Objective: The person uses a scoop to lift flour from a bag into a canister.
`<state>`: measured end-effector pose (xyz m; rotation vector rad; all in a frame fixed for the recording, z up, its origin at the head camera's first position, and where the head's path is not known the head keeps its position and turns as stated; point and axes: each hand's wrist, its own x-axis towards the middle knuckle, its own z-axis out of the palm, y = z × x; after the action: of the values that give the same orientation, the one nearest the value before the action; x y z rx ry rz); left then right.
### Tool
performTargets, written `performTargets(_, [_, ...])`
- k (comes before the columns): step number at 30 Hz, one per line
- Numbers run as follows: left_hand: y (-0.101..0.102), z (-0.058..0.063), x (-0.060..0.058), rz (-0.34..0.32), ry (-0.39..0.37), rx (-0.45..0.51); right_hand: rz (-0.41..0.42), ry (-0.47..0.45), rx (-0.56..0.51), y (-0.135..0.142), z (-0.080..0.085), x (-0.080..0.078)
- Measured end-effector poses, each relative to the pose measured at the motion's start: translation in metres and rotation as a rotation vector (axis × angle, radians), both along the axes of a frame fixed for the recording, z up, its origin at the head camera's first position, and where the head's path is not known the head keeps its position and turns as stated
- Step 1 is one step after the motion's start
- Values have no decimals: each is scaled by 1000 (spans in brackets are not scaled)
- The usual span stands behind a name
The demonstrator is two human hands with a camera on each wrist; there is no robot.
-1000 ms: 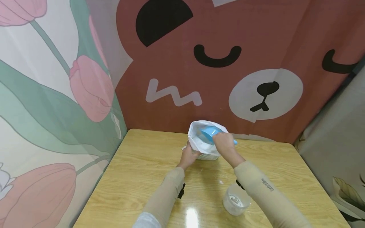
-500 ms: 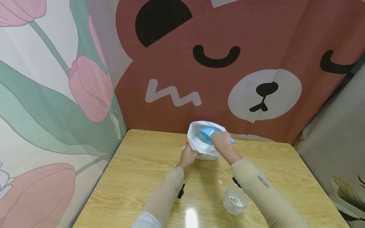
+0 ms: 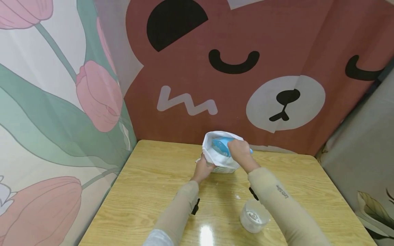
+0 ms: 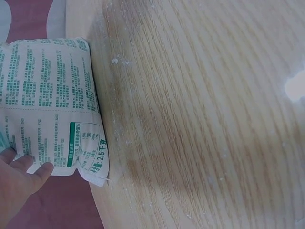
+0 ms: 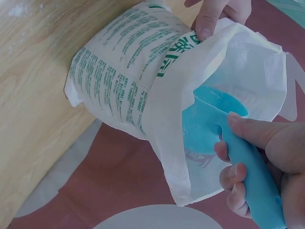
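A white bag (image 3: 226,167) with green print lies tilted at the table's back, its wide mouth turned up toward me. My left hand (image 3: 203,169) grips its near left side by the rim; in the left wrist view the fingers (image 4: 42,174) lie against the printed wall. With my right hand (image 3: 241,153) I hold a blue scoop (image 5: 257,183) by its handle, thumb along the top and fingers curled beneath. The scoop's bowl is inside the bag's mouth, partly hidden by the rim in the right wrist view. White residue clings to the bowl.
A clear round tub (image 3: 253,218) with a little white stuff at its bottom stands on the wooden table (image 3: 147,191), near my right forearm. White powder specks (image 3: 238,196) dot the tabletop. A curtain with a bear print (image 3: 184,126) hangs right behind the table.
My right hand has moved slightly left, and the scoop's bowl has shifted left and turned inside the bag. My left hand, the bag and the tub have stayed nearly in place.
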<state>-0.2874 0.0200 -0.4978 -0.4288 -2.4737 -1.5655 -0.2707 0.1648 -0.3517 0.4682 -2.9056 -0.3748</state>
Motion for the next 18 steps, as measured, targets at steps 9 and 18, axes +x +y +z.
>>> performTargets(9, [0, -1, -1, 6, 0, 1, -60, -95, -25, 3, 2, -2])
performTargets(18, [1, -1, -1, 11, -12, -9, -145, -197, -206, 10, 7, -6])
